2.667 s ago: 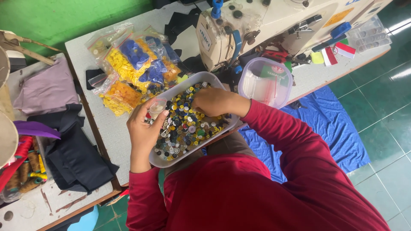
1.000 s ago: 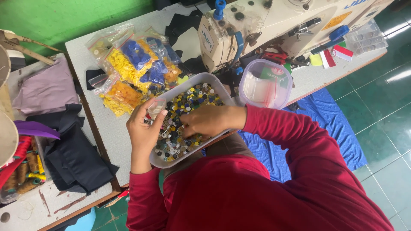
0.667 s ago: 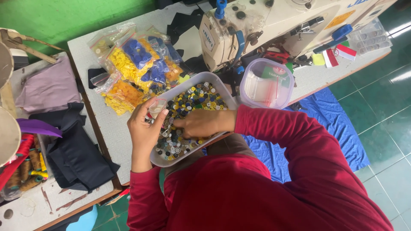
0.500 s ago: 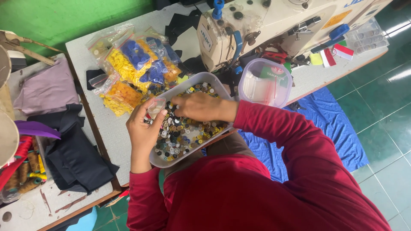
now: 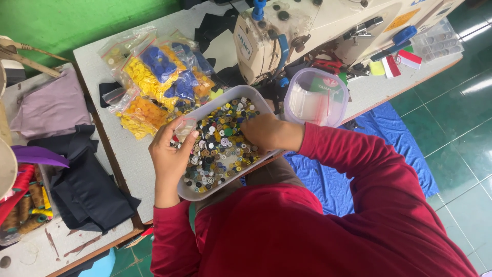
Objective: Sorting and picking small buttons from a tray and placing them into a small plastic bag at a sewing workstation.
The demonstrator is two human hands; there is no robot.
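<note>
A grey rectangular tray (image 5: 214, 106) full of mixed coloured buttons (image 5: 218, 149) rests on the table edge in front of me. My left hand (image 5: 169, 151) is at the tray's left rim and pinches a small clear plastic bag (image 5: 184, 128) over the buttons. My right hand (image 5: 262, 132) lies palm down in the tray's right part, its fingers closed among the buttons. Both arms wear red sleeves.
Clear bags of yellow, orange and blue buttons (image 5: 154, 77) lie beyond the tray. A cream sewing machine (image 5: 318, 25) stands at the back, a round clear tub (image 5: 315, 97) beside it. Dark and mauve fabric (image 5: 77, 174) lies left. Blue cloth (image 5: 353, 169) covers the floor.
My right hand has shifted about over the buttons, from the tray's middle towards its right side. My left hand and the small bag have stayed at the left rim.
</note>
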